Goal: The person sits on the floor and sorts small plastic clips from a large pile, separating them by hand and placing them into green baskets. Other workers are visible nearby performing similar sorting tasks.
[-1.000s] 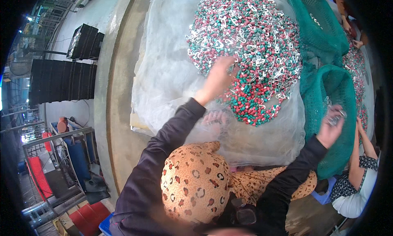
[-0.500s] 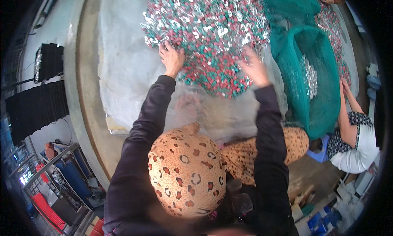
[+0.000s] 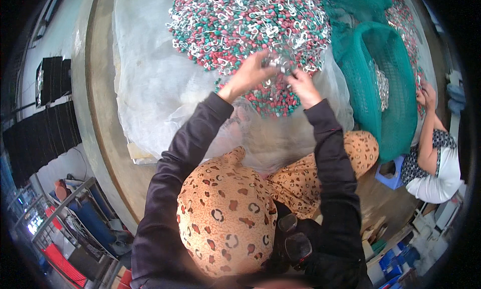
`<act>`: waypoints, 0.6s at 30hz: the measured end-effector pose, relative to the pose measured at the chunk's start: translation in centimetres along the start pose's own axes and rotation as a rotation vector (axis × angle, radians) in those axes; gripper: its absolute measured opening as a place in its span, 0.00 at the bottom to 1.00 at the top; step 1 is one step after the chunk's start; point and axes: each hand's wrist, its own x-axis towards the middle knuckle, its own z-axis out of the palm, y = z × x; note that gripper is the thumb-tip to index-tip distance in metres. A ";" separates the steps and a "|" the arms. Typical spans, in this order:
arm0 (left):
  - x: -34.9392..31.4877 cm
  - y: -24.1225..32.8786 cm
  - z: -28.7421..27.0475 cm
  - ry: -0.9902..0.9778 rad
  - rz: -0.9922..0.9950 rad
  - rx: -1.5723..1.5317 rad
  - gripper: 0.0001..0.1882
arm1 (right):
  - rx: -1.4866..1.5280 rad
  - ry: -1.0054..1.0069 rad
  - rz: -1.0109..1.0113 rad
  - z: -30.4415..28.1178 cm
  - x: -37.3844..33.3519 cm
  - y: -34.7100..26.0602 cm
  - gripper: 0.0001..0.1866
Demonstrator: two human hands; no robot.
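A broad pile of small red and green stone-like pieces (image 3: 203,58), mixed with many silvery hook-shaped metal pieces (image 3: 268,31), covers the far middle. My left hand (image 3: 250,74) is over the near part of the pile, its thumb and fingertips smeared by motion. Close on its right, my right hand (image 3: 303,87) has its fingers curled together at the tips. Blurred shiny bits show between the two hands; whether either hand grips them is hard to make out. Below my hands, a smaller heap of red and green pieces (image 3: 275,104) forms the pile's near end.
A pale translucent sheet (image 3: 145,73) lies under the pile. To the right stands a green mesh basket (image 3: 358,88) with silvery metal pieces (image 3: 382,88) inside. Beyond it a co-worker's hands (image 3: 426,96) are at another pile (image 3: 403,23). My patterned knees are nearest me.
My hands were apart at either side of the pile. The left has moved right and the right slightly left, so they nearly meet. The co-worker's hands have moved up a little.
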 end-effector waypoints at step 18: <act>2.4 12.1 -1.6 -0.205 -0.179 0.524 0.11 | 0.566 -0.157 0.106 -1.7 -1.9 -5.0 0.24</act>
